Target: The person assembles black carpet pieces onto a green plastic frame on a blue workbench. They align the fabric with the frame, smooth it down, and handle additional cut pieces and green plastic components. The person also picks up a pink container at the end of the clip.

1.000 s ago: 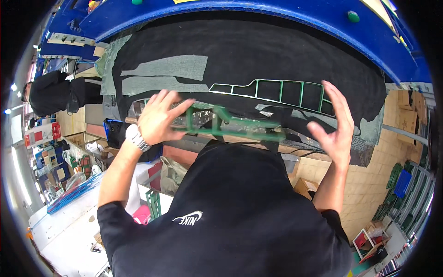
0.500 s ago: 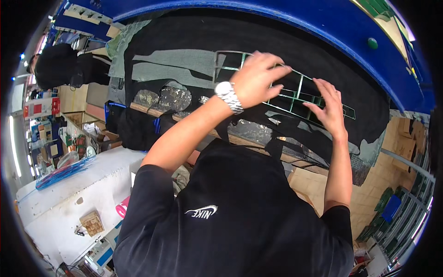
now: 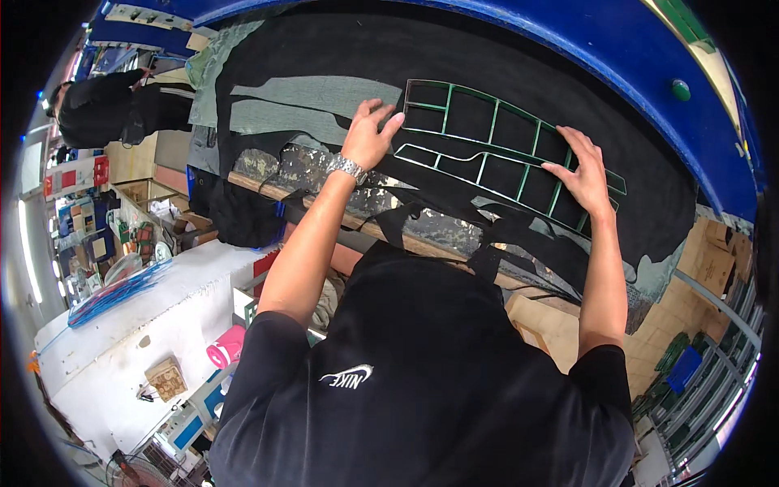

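The black sheet (image 3: 519, 97) covers nearly the whole tabletop (image 3: 422, 243) under the blue machine frame (image 3: 649, 57), and we judge it the first risk: it could creep or wrinkle if we push sideways, since its near edge hangs in cut strips over the tabletop's front lip. On it lies the green grid frame (image 3: 495, 146), flat, toward the right and far side. If we press unevenly, it may skew off its place. Our left hand (image 3: 369, 134) rests on its left end, fingers spread flat, gripping nothing; our right hand (image 3: 580, 174) lies flat on its right end, fingers spread likewise. There is open black surface beyond the frame and to its left; the near edge is close, with dangling scraps (image 3: 487, 243) that could snag.
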Demonstrator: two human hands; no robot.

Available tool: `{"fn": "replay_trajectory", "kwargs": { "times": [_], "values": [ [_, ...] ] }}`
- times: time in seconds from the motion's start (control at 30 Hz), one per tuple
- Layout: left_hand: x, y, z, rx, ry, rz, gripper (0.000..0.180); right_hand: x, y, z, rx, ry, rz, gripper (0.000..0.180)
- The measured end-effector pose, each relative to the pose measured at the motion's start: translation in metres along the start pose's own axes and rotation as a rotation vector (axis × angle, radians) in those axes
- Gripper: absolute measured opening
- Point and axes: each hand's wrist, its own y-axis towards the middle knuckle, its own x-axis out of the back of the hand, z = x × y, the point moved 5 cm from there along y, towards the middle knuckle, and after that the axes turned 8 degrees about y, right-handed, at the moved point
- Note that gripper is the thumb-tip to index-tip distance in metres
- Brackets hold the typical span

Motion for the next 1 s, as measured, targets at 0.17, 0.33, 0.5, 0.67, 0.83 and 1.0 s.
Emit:
{"fn": "replay_trajectory", "kwargs": {
  "times": [0.17, 0.33, 0.5, 0.67, 0.83, 1.0],
  "values": [
    [-0.012, 0.003, 0.002, -0.06, 0.123, -0.036, 0.045, -0.003, 0.007, 0.0, 0.022, 0.026, 0.025, 0.065],
    [-0.017, 0.007, 0.001, -0.09, 0.105, -0.078, 0.039, -0.004, 0.008, -0.02, -0.016, 0.241, 0.028, 0.044],
    [-0.017, 0.004, 0.01, -0.134, 0.134, -0.107, 0.034, 0.034, -0.022, -0.053, -0.161, 0.065, -0.143, 0.039],
    [-0.018, 0.006, 0.014, -0.086, 0.092, -0.063, 0.035, 0.055, -0.079, -0.112, -0.356, 0.1, -0.272, 0.026],
    [-0.017, 0.011, 0.02, -0.039, 0.086, 0.021, 0.037, 0.057, -0.091, -0.117, -0.35, 0.196, -0.319, 0.023],
    [-0.019, 0.015, 0.025, -0.021, 0.063, 0.04, 0.038, 0.059, -0.092, -0.114, -0.368, 0.242, -0.325, 0.021]
  ]
}}
